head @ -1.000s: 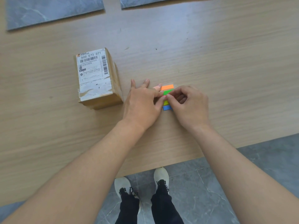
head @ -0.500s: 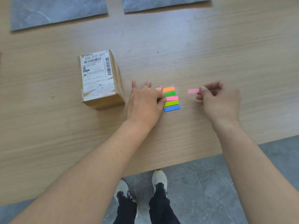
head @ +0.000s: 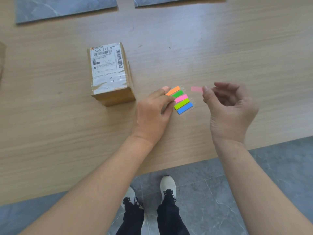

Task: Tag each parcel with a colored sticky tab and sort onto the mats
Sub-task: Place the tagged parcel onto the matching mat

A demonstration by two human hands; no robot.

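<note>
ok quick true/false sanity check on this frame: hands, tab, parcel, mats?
1. The right hand pinches a loose pink tab. True.
2. The parcel sits on the bare table, off both grey mats. True.
3. The parcel carries a coloured tab. False: only its shipping label shows on top.
4. The left hand grips the parcel. False: its fingers rest on the tab pad, apart from the parcel.
</note>
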